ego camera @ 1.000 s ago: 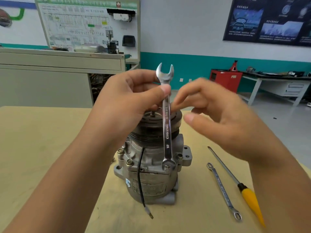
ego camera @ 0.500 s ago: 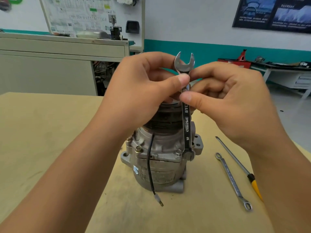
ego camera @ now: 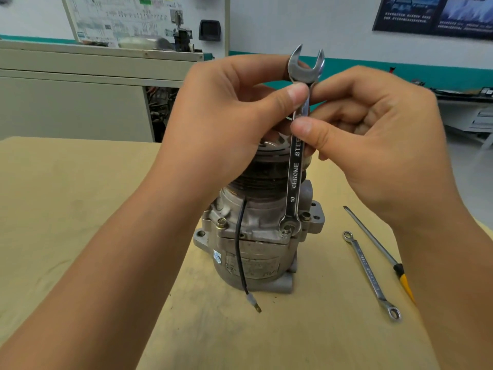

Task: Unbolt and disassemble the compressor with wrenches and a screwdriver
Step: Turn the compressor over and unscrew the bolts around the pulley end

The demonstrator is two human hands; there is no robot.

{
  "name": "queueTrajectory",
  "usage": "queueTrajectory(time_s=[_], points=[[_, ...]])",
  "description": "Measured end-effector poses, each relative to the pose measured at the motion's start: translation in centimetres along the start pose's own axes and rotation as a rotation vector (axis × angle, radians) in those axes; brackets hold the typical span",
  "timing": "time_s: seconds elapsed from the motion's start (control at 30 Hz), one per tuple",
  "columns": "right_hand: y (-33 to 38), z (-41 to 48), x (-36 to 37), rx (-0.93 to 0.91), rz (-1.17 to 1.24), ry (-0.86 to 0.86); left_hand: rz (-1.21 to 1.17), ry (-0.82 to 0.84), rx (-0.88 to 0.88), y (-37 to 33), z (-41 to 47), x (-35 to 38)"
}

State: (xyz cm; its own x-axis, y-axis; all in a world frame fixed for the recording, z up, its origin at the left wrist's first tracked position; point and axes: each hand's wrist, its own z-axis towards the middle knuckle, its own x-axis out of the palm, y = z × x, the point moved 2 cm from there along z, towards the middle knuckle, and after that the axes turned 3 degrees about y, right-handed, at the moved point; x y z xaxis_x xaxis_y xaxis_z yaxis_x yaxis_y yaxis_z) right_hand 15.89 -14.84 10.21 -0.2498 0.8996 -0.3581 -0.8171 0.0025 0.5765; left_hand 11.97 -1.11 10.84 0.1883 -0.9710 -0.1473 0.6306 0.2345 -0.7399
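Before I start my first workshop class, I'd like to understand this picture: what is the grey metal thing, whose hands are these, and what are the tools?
The picture comes from a camera worn on a person's head, looking forward and down, so the two bare arms are that person's own. The grey metal lump is a compressor standing upright on a tan table, with a thin black wire hanging down its front. Both hands pinch one upright open-ended wrench near its top: the left hand and the right hand. The wrench's lower end sits on a bolt on the compressor's flange. On the table to the right lie a ring spanner and a screwdriver with a yellow handle, both untouched. Behind is a workshop with cabinets and wall posters.
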Motion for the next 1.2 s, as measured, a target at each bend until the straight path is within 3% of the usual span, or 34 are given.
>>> queueTrajectory(time_s=[0.67,1.2], points=[[0.1,-0.2,0.2,-0.021,-0.024,-0.029,0.088,-0.025,0.036,-0.6,-0.2,-0.2],[0.3,-0.2,1.2,0.016,-0.050,0.078,0.377,-0.150,-0.005,-1.4,-1.0,-0.6]])
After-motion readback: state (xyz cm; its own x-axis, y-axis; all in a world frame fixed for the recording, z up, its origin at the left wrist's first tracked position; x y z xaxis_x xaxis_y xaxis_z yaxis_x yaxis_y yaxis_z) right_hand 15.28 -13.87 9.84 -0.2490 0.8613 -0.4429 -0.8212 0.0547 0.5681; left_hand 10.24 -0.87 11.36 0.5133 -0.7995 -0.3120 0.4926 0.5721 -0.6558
